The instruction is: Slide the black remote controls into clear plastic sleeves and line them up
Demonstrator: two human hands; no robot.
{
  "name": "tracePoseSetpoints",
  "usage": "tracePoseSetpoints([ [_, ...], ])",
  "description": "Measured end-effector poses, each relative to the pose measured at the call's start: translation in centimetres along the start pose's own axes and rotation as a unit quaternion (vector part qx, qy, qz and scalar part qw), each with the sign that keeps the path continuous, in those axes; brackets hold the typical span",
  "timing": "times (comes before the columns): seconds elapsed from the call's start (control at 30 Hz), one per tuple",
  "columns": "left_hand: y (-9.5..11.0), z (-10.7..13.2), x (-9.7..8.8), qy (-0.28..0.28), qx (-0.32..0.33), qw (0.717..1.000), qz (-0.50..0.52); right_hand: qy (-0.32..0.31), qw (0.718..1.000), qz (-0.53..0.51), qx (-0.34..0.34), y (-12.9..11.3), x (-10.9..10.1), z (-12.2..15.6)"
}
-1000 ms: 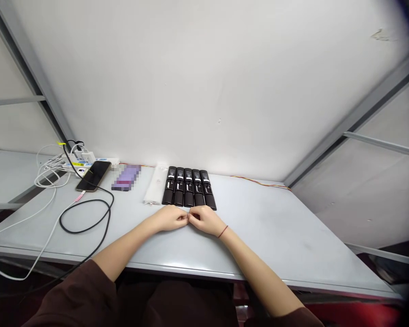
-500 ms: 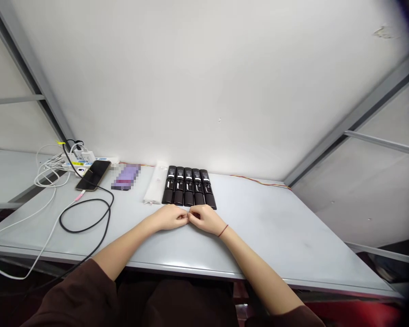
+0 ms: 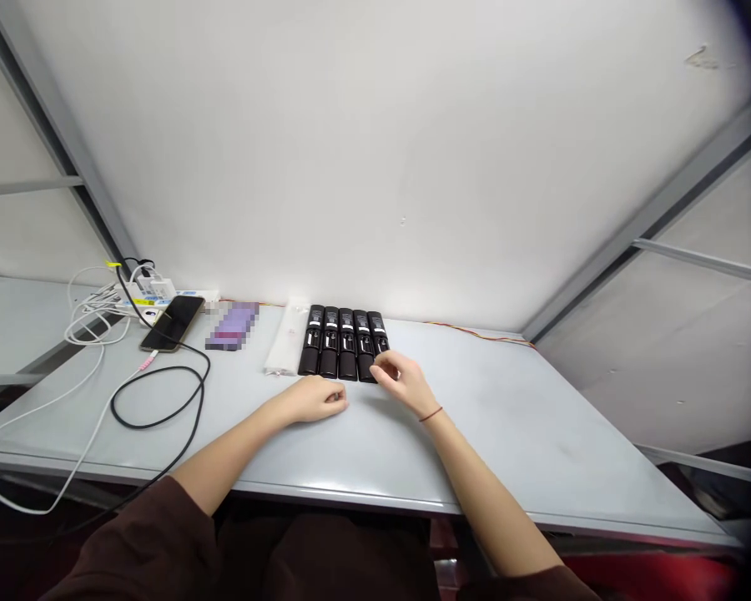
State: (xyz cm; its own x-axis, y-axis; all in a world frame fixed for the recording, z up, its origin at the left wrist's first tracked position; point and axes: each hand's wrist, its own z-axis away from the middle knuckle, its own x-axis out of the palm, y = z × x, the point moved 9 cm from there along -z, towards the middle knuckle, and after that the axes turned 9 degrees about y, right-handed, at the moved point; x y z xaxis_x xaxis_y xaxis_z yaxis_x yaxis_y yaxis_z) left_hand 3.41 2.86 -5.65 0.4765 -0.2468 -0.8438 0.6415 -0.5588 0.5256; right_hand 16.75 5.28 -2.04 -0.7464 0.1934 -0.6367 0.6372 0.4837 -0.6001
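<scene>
Several black stick-shaped devices [image 3: 341, 344] lie side by side in a row at the back of the grey table [image 3: 513, 434]. My right hand [image 3: 405, 381], with a red cord round its wrist, covers the near end of the rightmost device [image 3: 377, 330]. Its thumb and fingers are curled onto that device. My left hand [image 3: 316, 399] rests on the table just in front of the row, its fingers curled in loosely with nothing visible in them. The two hands are apart.
A white flat packet [image 3: 284, 338] lies left of the row. Further left are a blurred purple item [image 3: 231, 326], a dark phone [image 3: 171, 322], a power strip [image 3: 152, 291] and looping black and white cables [image 3: 156, 392]. A white wall stands behind.
My right hand has left my left hand and moved forward and right onto the near end of the rightmost black device. My left hand has stayed in place.
</scene>
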Motion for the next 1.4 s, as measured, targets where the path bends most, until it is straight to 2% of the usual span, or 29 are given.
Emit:
tracePoseSetpoints([
  [0.1, 0.0, 0.0, 0.1, -0.005, 0.000, 1.000, -0.002, 0.004, 0.997, 0.074, 0.005, 1.7, -0.8, -0.2],
  [0.2, -0.1, -0.1, 0.2, -0.008, -0.001, 1.000, -0.005, -0.053, 0.984, 0.157, 0.058, 4.2, -0.5, 0.1],
  [0.3, -0.4, -0.1, 0.5, -0.015, -0.006, 1.000, -0.007, -0.102, 0.971, 0.197, 0.086, 5.6, -0.2, 0.4],
  [0.47, -0.4, -0.2, 0.5, -0.022, -0.015, 1.000, 0.000, -0.135, 0.958, 0.240, 0.084, 6.1, 0.0, 0.1],
  [0.63, 1.1, -0.8, -0.2, -0.015, -0.016, 0.997, 0.077, -0.134, 0.963, 0.223, 0.068, 5.4, -0.3, 0.1],
  [0.7, 2.0, -1.7, -0.7, 0.001, -0.012, 0.996, 0.088, -0.132, 0.965, 0.217, 0.067, 5.0, -0.5, 0.3],
  [0.77, 2.9, -3.3, -1.4, 0.034, 0.003, 0.998, 0.055, -0.131, 0.967, 0.209, 0.069, 4.6, -0.9, 0.5],
  [0.83, 3.7, -5.4, -1.7, 0.063, 0.012, 0.998, -0.011, -0.134, 0.967, 0.203, 0.076, 4.3, -1.2, 0.9],
  [1.0, 4.2, -11.3, -0.8, 0.111, -0.049, 0.975, -0.185, -0.161, 0.962, 0.199, 0.099, 4.3, -1.8, 1.7],
  [1.17, 4.0, -15.3, 2.0, 0.074, -0.122, 0.963, -0.230, -0.184, 0.967, 0.146, 0.094, 4.1, -2.1, 1.9],
  [1.27, 3.9, -16.3, 2.7, 0.067, -0.150, 0.961, -0.224, -0.204, 0.971, 0.086, 0.095, 3.8, -2.2, 2.0],
  [1.4, 3.9, -16.7, 3.1, 0.061, -0.179, 0.965, -0.184, -0.208, 0.970, 0.059, 0.110, 3.9, -3.0, 2.0],
])
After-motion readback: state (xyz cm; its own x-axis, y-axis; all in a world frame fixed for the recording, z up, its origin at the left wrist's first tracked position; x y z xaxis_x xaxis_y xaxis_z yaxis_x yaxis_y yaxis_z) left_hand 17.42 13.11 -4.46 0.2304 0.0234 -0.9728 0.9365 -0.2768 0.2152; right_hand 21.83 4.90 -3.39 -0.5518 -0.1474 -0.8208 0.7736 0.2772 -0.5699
